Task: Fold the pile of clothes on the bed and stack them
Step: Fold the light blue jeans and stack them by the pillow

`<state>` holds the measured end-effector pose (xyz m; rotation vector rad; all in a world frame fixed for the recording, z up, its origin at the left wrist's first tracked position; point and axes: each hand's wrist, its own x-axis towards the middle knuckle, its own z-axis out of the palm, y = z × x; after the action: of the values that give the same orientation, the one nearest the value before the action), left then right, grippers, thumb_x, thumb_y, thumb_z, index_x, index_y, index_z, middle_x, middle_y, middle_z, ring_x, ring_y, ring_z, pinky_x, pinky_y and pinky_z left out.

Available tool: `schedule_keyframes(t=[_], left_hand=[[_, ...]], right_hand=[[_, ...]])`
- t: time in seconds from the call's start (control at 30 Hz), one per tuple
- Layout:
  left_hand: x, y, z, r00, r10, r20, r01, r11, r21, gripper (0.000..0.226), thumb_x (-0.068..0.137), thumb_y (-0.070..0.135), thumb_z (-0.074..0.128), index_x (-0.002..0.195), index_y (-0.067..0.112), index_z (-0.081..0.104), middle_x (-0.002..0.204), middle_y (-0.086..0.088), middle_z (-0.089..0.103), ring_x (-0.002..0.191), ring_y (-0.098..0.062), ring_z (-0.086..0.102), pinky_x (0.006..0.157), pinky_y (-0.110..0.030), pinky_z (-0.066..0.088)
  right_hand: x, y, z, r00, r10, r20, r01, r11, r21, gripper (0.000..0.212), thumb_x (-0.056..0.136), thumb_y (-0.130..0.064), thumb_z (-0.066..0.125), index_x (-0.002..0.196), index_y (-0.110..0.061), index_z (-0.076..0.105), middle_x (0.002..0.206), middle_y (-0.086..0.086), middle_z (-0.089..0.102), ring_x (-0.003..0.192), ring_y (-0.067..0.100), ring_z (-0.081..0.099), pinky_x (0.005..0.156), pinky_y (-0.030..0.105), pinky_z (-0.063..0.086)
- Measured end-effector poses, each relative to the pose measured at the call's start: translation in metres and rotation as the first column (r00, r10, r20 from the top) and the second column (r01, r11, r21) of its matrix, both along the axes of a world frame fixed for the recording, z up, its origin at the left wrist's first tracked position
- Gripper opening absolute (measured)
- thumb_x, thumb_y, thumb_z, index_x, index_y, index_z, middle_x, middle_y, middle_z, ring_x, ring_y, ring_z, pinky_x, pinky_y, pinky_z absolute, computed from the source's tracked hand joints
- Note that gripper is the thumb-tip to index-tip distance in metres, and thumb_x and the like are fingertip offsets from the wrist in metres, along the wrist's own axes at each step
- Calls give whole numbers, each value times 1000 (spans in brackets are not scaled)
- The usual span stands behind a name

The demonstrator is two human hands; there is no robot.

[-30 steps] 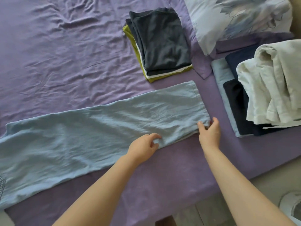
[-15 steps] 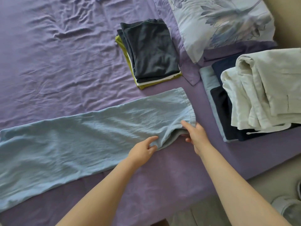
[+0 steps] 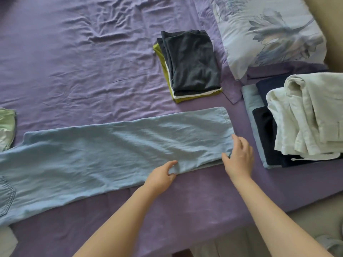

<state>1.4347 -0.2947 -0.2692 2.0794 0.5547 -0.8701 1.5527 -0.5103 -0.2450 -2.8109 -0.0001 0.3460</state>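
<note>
I have the light-blue trousers (image 3: 118, 156) lying flat and lengthwise across the bed (image 3: 74, 62), hem end toward the pillow (image 3: 263, 34). My left hand (image 3: 161, 177) pinches their near edge; my right hand (image 3: 239, 160) grips the hem corner. To fold well, I would lift both edges together, keep the legs aligned, and carry the hem away from the pillow toward the waist. The folded stack (image 3: 191, 64) sits just beyond the hem.
</note>
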Motion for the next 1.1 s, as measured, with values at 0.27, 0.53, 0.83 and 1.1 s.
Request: schedule_keyframes(t=[0.27, 0.53, 0.83, 1.1], left_hand=[[-71, 73, 4, 983, 180, -27, -179, 984, 17, 44, 95, 32, 48, 139, 31, 40, 95, 3, 61, 87, -18, 59, 75, -28, 43], [-165, 191, 23, 813, 582, 1, -582, 813, -20, 44, 94, 21, 50, 138, 19, 44, 87, -3, 65, 83, -23, 66, 76, -30, 48], [-270, 331, 55, 659, 730, 182, -746, 664, 42, 30, 94, 16, 52, 123, 17, 60, 102, -10, 68, 98, -27, 63, 89, -36, 49], [-344, 435, 70, 655, 630, 417, -754, 577, 313, 28, 94, 13, 52, 120, 14, 64, 115, -6, 61, 109, -22, 55, 88, -29, 41]], right_hand=[[-60, 72, -1, 913, 252, -320, -341, 903, -263, 31, 87, -13, 49, 113, -23, 61, 119, -1, 60, 115, 23, 50, 90, 33, 36], [-145, 247, 17, 816, 425, -392, -334, 900, 280, 27, 89, -3, 53, 112, -8, 66, 114, 8, 67, 107, 22, 60, 88, 23, 40], [-241, 420, 6, 664, 608, -437, -507, 794, 335, 28, 91, -10, 52, 117, -10, 64, 118, 3, 66, 110, 18, 59, 88, 21, 38], [-320, 543, 12, 494, 757, -427, -581, 653, 485, 34, 93, -13, 55, 127, -14, 58, 125, 2, 62, 109, 17, 60, 89, 21, 39]])
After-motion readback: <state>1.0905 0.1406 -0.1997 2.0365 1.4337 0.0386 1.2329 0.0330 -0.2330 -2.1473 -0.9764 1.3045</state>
